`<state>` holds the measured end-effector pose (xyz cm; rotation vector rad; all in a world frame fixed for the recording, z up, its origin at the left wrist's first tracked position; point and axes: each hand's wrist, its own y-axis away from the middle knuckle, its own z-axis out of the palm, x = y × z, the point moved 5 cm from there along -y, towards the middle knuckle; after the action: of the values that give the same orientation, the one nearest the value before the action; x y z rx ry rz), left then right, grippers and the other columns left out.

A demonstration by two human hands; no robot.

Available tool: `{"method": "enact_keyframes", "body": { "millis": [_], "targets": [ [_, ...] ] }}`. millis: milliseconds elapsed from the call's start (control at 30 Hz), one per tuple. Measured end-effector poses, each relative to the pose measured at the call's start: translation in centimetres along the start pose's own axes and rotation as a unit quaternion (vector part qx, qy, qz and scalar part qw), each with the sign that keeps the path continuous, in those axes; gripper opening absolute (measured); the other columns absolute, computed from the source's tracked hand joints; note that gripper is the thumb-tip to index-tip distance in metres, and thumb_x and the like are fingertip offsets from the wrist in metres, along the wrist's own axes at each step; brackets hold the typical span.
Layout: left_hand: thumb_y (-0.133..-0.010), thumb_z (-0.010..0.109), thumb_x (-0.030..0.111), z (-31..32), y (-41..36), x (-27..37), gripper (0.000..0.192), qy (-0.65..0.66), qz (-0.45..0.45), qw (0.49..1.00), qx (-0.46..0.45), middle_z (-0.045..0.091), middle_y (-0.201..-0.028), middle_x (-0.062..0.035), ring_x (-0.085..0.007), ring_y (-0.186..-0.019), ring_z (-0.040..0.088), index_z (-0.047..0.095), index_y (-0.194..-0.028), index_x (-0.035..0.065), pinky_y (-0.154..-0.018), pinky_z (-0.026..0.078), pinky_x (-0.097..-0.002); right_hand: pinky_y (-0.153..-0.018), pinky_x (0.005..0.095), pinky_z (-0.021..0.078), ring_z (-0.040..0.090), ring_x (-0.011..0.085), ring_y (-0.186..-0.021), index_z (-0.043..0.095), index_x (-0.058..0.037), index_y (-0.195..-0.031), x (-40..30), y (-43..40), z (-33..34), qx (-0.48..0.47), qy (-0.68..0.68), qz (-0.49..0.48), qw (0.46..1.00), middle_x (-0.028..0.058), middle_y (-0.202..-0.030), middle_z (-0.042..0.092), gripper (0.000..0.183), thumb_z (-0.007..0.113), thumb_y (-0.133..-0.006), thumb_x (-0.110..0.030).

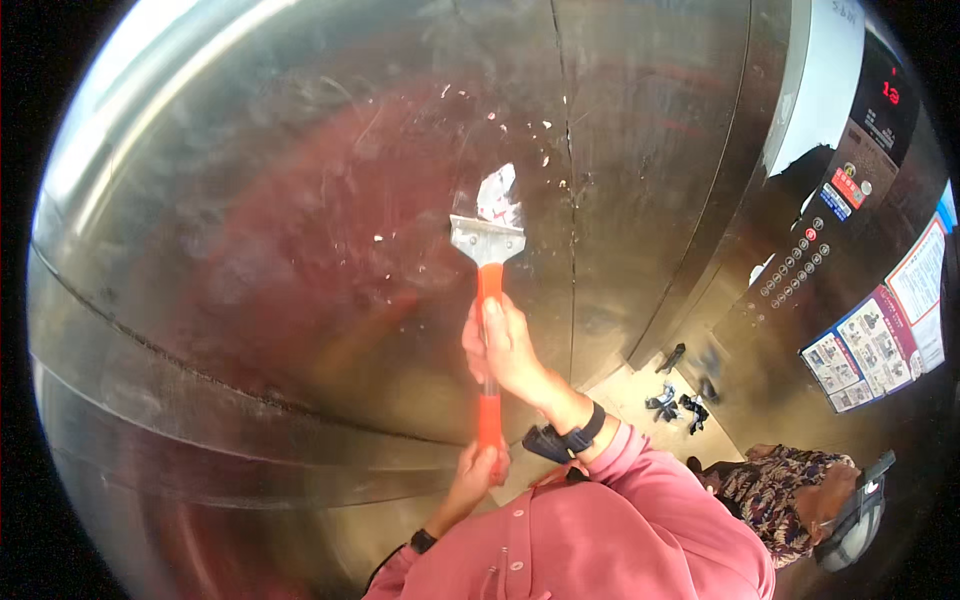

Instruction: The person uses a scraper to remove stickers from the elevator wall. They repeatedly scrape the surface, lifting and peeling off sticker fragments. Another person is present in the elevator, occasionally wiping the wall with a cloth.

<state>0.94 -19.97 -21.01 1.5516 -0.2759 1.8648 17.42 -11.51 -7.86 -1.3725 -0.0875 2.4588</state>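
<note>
A long scraper (490, 420) with a red handle and a wide metal head is pressed against the brushed-metal elevator wall (315, 187). My right hand (501, 345) grips the handle's upper part, just below the head. Around the handle's lower end is my left hand (476, 472). The blade edge meets the bottom of a torn white sticker remnant (498, 191) stuck to the wall. Small white scraps (546, 125) dot the metal above and beside it.
At right, an elevator button panel (799, 259) with a lit button sits beside a printed poster (862, 345). A person (780, 495) in a patterned shirt and cap stands at lower right. Crumpled black and white scraps (666, 403) lie on the floor. A vertical seam (572, 300) divides the wall panels.
</note>
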Motion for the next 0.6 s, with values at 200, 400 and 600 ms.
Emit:
{"method": "enact_keyframes", "body": {
  "millis": [200,400,600],
  "targets": [
    [-0.094,0.063,0.045,-0.4,2.5,-2.6,0.042,0.017,0.006,0.998,0.062,0.054,-0.085,-0.0013,-0.0097,-0.065,0.048,0.053,-0.108,0.0062,-0.054,0.038,-0.0261,-0.033,0.0273,0.0369,0.041,0.0104,-0.037,0.039,-0.0089,-0.096,1.4,1.9,0.9,-0.037,0.032,0.02,0.999,0.0016,-0.06,0.043,0.032,0.032,-0.107,-0.038],
    [-0.099,0.052,0.028,-1.8,0.1,-0.8,0.025,0.028,-0.011,1.0,-0.007,0.054,-0.081,-0.0014,-0.0096,-0.067,0.051,0.053,-0.11,0.0053,-0.055,0.04,-0.0238,-0.034,0.0267,0.0387,0.04,0.0095,-0.038,0.038,-0.0087,-0.094,-0.3,-0.3,1.4,-0.04,-0.001,-0.017,0.999,0.0015,-0.061,0.043,0.031,0.033,-0.107,-0.037],
    [-0.098,0.048,0.02,-1.3,2.5,-0.1,0.017,0.015,-0.029,0.999,0.028,0.052,-0.077,-0.0013,-0.01,-0.064,0.047,0.052,-0.106,0.0056,-0.055,0.039,-0.0252,-0.034,0.0276,0.0392,0.041,0.0104,-0.038,0.038,-0.0092,-0.094,0.6,0.9,2.1,-0.045,-0.011,0.004,0.999,0.0025,-0.061,0.043,0.031,0.033,-0.107,-0.037]
  ]
}}
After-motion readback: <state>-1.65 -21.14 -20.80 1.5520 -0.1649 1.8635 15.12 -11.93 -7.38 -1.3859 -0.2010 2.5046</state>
